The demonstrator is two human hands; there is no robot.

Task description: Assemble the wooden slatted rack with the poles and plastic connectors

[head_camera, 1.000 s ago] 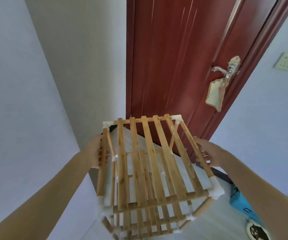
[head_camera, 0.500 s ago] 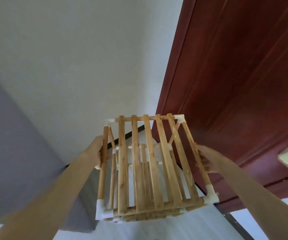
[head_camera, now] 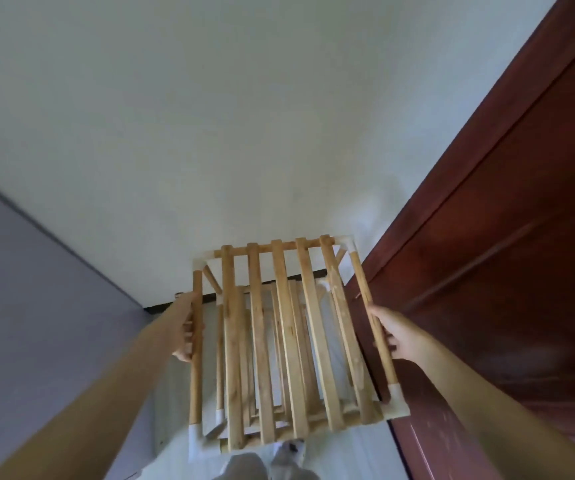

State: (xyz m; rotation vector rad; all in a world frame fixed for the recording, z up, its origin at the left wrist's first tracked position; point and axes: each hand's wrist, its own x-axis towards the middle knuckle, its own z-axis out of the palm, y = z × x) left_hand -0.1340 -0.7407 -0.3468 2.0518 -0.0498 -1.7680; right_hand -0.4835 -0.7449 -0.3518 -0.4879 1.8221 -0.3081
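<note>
White wall (head_camera: 210,133) ahead, dark red door (head_camera: 504,271) on your right. You're holding the wooden rack (head_camera: 289,344) up in front of you, top slats facing you. Left hand (head_camera: 185,336) is wrapped round the left side pole (head_camera: 196,341), right hand (head_camera: 395,332) round the right pole (head_camera: 369,306). White corner connectors (head_camera: 398,405) are fitted.

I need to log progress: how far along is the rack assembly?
Nearly done, it seems. The wooden slatted rack is in one piece: five top slats, white plastic connectors at the corners, lower tiers visible beneath. In hand: the left hand and right hand grip the side poles, near a red-brown door. Left: apparently just placing it; loose parts aren't visible.
</note>
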